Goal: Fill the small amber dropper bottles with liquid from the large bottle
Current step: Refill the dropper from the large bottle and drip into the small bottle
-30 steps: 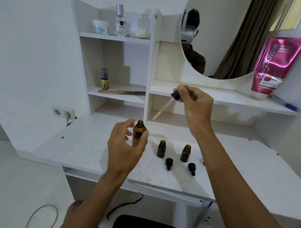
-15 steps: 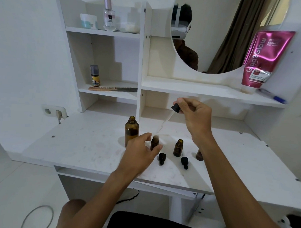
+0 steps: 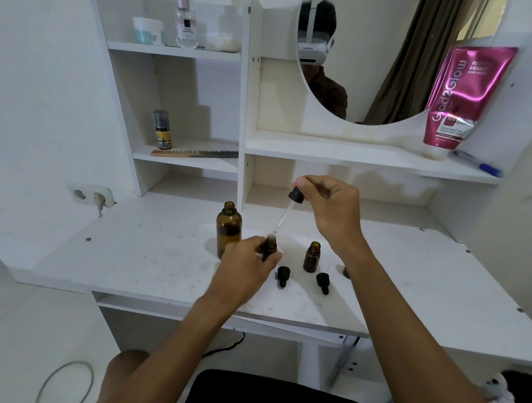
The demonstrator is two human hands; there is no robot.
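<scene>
Standing open just left of the left hand's (image 3: 247,262) fingers is the large bottle (image 3: 228,233), liquid low inside. That hand grasps a small amber bottle (image 3: 269,247) on the desk (image 3: 142,257). Above its mouth, the right hand (image 3: 334,208) pinches a dropper (image 3: 288,209) by the bulb, tip almost touching. Right of the left fingers, another small bottle (image 3: 311,257) waits uncapped beside two loose caps (image 3: 322,281); filling seems barely begun, fill levels unreadable

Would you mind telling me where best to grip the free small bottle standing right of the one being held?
Probably around the body of the small bottle, from the right or above. It stands upright with its neck open, and two caps lie just in front.
</scene>
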